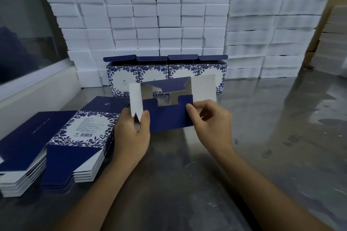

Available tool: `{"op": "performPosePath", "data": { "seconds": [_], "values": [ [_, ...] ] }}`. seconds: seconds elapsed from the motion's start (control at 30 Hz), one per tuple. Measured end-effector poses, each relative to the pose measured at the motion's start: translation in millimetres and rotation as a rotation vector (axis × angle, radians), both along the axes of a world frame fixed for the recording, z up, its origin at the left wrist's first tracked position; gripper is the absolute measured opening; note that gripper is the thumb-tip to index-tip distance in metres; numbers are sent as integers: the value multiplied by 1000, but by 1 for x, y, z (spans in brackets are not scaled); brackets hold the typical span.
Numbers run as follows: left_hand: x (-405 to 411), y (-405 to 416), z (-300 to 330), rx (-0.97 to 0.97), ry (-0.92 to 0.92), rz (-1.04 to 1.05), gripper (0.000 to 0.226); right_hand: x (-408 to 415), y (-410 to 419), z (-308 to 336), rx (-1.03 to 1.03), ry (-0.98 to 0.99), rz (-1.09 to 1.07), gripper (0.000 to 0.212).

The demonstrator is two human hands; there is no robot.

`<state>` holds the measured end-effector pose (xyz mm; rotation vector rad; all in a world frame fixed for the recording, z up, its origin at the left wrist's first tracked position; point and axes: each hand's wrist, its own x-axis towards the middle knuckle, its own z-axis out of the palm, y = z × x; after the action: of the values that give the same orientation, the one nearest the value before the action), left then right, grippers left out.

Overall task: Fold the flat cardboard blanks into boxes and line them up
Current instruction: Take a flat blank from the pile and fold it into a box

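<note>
A half-opened navy and white box blank [169, 116] is held up over the steel table, its end flaps spread toward me. My left hand [133, 133] grips its left side, thumb on the navy panel beside a white flap. My right hand [210, 122] pinches the navy flap at its right side. Behind it, several folded boxes [167, 73] with blue floral print stand in a row, lids open. A stack of flat blanks [56, 146] lies at the left.
The steel table [262, 137] stretches to the right and toward me. Walls of white foam blocks [150, 15] rise behind the row, with more [272, 33] at the right. A white ledge and window [28, 43] border the left.
</note>
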<state>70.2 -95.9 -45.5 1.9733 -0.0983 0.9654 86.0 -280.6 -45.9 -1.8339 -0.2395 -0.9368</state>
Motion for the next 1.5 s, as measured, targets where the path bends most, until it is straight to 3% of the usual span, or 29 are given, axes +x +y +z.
{"op": "performPosePath", "data": {
  "seconds": [0.1, 0.17, 0.37, 0.5, 0.6, 0.7, 0.9, 1.5],
  "values": [
    [1, 0, -1, 14, 22, 12, 45, 5, -2, 0, 117, 34, 9, 28],
    [1, -1, -1, -5, 31, 6, 44, 6, -2, -2, 89, 41, 8, 30],
    [-5, -16, -7, -357, 230, -189, 21, 4, 5, -6, -46, 237, -158, 35],
    [-9, -27, -11, -555, 349, -287, 21, -3, 11, -6, -150, 419, 115, 55],
    [-10, -26, -7, -578, 367, -301, 12, -7, 21, -8, -203, 410, 293, 54],
    [-10, -22, -3, -621, 390, -324, 13, -6, 23, -9, -211, 378, 309, 49],
    [-9, -22, -5, -500, 446, -282, 16, -6, 21, -11, -176, 379, 276, 48],
    [-10, -11, -1, -339, 388, -221, 22, 13, 3, -12, 307, 402, 197, 54]
  ]
}}
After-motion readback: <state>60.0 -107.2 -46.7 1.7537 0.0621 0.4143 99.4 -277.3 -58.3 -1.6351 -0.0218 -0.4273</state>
